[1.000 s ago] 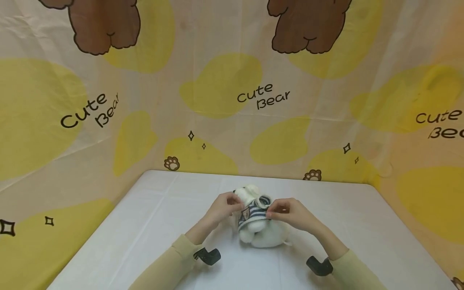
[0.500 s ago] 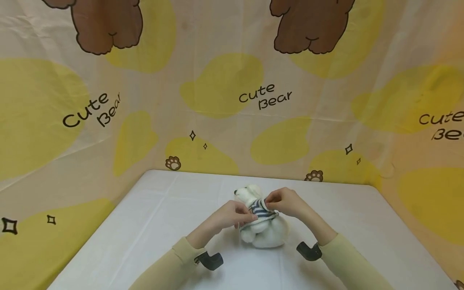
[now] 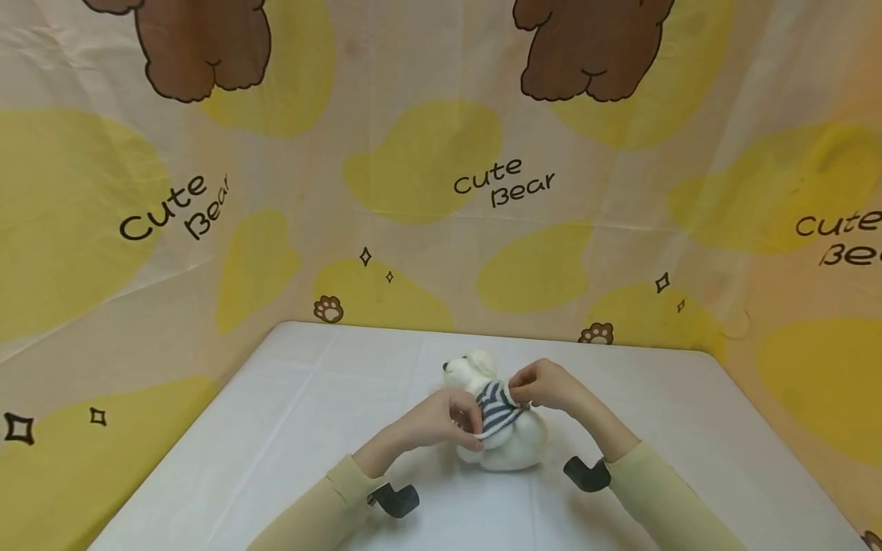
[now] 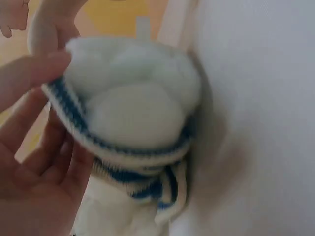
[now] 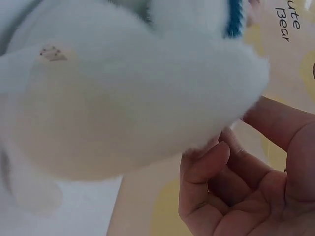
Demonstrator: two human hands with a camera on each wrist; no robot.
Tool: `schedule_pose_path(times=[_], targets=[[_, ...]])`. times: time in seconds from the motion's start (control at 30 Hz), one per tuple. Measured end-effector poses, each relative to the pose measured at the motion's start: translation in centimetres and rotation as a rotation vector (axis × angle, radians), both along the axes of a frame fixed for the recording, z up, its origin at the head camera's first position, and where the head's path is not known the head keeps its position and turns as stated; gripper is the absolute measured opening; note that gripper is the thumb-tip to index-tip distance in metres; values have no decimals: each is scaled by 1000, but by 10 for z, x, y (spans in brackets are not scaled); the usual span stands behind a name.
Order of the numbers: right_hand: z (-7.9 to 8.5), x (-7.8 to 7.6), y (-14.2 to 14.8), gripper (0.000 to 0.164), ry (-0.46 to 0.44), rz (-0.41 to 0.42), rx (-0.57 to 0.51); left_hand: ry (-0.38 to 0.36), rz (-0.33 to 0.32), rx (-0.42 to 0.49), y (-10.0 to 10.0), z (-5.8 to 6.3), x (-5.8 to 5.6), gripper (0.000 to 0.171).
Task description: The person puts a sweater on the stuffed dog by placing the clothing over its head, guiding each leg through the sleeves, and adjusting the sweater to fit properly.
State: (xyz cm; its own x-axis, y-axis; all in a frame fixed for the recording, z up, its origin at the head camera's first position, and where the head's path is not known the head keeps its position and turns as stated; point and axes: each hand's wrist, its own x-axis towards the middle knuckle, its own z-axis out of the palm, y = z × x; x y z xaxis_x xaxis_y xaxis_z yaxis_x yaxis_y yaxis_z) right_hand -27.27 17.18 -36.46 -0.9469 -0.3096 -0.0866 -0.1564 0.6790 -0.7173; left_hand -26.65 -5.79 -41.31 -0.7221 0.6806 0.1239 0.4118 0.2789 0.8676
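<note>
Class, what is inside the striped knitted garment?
A white plush toy wears the striped garment: its head shows beyond one end, and white fur shows inside the open hem. The body beneath the knit is covered and cannot be seen.

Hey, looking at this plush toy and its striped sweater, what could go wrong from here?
The left hand pinches the hem of the striped sweater, so a hard tug might stretch the knit.

The right hand is at the sweater's other side; uneven pulling could twist it.

The plush toy sits on the table with neither hand visibly bracing its lower body, so it might tip or slide.
</note>
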Motion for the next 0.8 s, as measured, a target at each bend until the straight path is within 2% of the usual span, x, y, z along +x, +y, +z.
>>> schedule_pose_path(times=[0.1,0.2,0.4,0.47,0.6,0.8], targets=[[-1,0,-1,12,-10,20,18,85,-65,-71,-5,-6,-6,15],[-1,0,-2,11,4,36,53,100,-56,-112,-8,-6,-7,12],[1,-5,-2,10,7,82,120,-66,119,-45,-8,-4,-9,19],[1,-6,-3,10,-4,102,120,-105,158,-27,-6,-4,-8,20],[0,-9,-5,11,-35,119,84,-128,227,-24,-1,-4,-4,22],[-3,-12,-4,10,-114,141,47,-107,328,-39,8,0,4,25]])
